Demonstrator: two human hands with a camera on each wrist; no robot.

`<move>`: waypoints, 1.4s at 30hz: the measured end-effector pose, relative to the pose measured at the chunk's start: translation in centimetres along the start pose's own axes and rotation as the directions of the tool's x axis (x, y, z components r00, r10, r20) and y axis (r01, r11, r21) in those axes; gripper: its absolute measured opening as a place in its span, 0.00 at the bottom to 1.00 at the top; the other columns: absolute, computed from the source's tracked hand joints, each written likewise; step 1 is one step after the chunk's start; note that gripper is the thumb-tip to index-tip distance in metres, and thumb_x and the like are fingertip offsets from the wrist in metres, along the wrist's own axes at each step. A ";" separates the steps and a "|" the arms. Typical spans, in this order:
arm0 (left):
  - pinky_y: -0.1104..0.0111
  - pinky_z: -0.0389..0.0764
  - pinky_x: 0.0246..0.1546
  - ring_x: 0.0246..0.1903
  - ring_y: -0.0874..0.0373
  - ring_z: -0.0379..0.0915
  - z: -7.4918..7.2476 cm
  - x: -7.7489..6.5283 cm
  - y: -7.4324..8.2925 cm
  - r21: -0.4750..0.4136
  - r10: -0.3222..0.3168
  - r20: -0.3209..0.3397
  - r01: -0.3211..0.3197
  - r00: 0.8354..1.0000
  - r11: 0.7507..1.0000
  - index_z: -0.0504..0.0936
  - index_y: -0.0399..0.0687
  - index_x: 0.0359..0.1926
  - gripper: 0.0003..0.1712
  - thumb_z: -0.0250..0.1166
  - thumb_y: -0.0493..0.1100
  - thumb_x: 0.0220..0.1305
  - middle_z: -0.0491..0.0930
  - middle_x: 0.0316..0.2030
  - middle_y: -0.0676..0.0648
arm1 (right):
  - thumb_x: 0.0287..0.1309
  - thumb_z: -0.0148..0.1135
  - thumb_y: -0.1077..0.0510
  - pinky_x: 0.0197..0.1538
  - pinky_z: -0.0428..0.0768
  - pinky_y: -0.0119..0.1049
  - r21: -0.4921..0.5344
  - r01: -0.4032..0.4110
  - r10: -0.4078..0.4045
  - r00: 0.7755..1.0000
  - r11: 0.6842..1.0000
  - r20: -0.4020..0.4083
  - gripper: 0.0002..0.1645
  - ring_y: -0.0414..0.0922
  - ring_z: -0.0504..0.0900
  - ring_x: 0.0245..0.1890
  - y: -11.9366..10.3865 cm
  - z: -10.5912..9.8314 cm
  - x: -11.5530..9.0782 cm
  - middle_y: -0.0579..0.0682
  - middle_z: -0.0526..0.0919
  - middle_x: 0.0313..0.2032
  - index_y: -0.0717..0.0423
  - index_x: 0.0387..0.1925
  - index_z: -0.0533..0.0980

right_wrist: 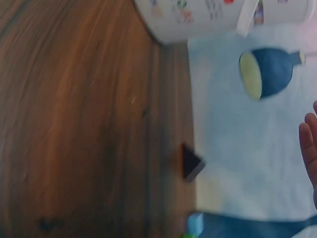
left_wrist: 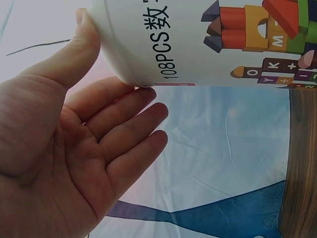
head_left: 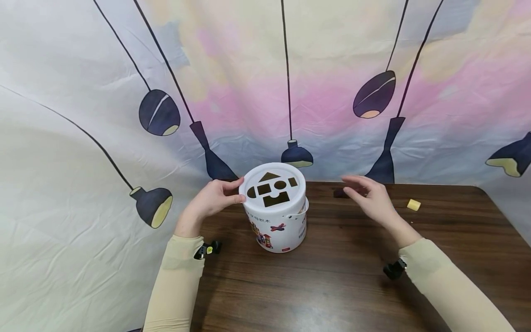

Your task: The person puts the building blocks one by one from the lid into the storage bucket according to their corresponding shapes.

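Note:
A white bucket (head_left: 275, 226) printed with colored building blocks stands upright on the table. Its white lid (head_left: 254, 177) has several cut-out shapes, among them a triangle, a circle and an arch. My left hand (head_left: 215, 198) touches the lid's left rim with thumb and index finger; the left wrist view shows the other fingers extended beside the bucket. To the right of the bucket, my right hand (head_left: 371, 200) hovers over the table with fingers loosely extended and nothing held. Near its fingertips lies a dark triangular block (right_wrist: 192, 162). Only fingertips show in the right wrist view.
A yellow block (head_left: 413, 204) lies on the brown wooden table (head_left: 315, 290), right of my right hand. By the table's far edge sit a blue block (right_wrist: 195, 224) and a partly cut-off green one (right_wrist: 189, 236). Behind hangs a cloth backdrop (head_left: 249, 83) with painted lamps.

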State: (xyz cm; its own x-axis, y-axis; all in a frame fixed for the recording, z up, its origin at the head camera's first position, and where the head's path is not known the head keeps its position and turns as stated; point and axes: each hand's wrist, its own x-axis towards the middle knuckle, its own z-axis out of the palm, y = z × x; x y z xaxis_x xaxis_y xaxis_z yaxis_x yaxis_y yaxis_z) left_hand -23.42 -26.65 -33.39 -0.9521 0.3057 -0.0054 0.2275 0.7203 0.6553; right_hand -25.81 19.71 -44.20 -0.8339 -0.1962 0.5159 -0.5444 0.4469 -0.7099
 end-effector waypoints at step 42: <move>0.48 0.75 0.68 0.72 0.47 0.69 0.1 -0.1 0.2 -0.022 0.003 0.007 -0.003 1.000 1.000 0.73 0.50 0.76 0.41 0.77 0.55 0.67 0.74 0.72 0.46 | 0.75 0.67 0.55 0.62 0.72 0.71 -0.306 -0.417 0.471 0.873 0.856 0.128 0.33 0.73 0.74 0.63 11.0 -5.8 -5.9 0.76 0.76 0.65 0.70 0.71 0.72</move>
State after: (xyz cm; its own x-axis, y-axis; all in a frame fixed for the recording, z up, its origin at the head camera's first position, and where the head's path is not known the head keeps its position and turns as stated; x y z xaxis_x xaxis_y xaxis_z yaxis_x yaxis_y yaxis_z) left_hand -23.32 -26.52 -33.33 -0.9499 0.3124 -0.0084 0.2260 0.7054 0.6718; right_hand -26.30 30.87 -52.25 -0.9959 -0.0729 0.0543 -0.0904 0.7312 -0.6761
